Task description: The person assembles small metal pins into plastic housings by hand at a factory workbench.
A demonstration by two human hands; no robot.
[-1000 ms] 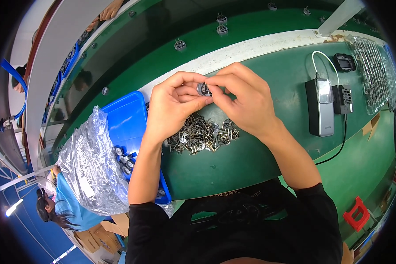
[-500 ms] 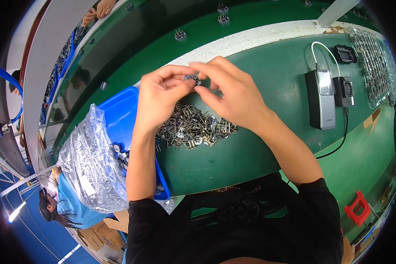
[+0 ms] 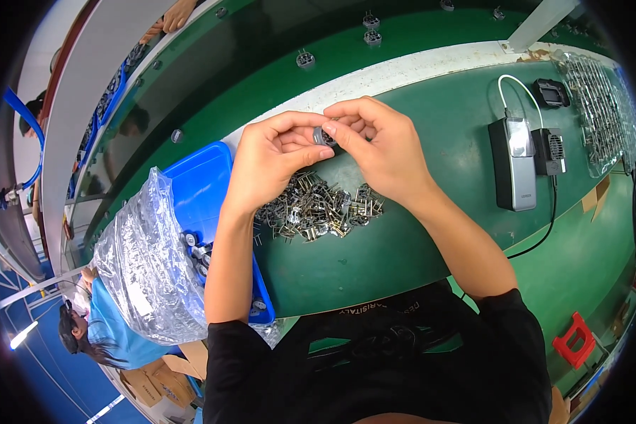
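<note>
Above the green table [image 3: 318,275], my left hand [image 3: 267,161] and my right hand [image 3: 390,152] meet around one small round grey plastic part [image 3: 319,136]. Left thumb and fingers grip it from one side, while the right thumb presses against it from the other. Fingers cover most of the part, so its far side is hidden. Just below the hands lies a heap of small metal-pinned pieces [image 3: 316,212]. Left of my left forearm, a blue bin [image 3: 201,177] holds round grey and dark parts [image 3: 199,256], partly covered by a clear plastic bag [image 3: 138,261].
Beyond a white ledge [image 3: 403,71] runs a green belt carrying scattered round parts [image 3: 305,59]. At right are a grey-black box-shaped device [image 3: 514,169], a cable, a black adapter [image 3: 548,152] and bagged parts [image 3: 597,106]. Another person [image 3: 113,325] is at the left; a person's hand [image 3: 179,14] shows at the top.
My hands have turned the round part and drawn closer around it, with the right thumb now lying over it. Parts on the belt have shifted to the right.
</note>
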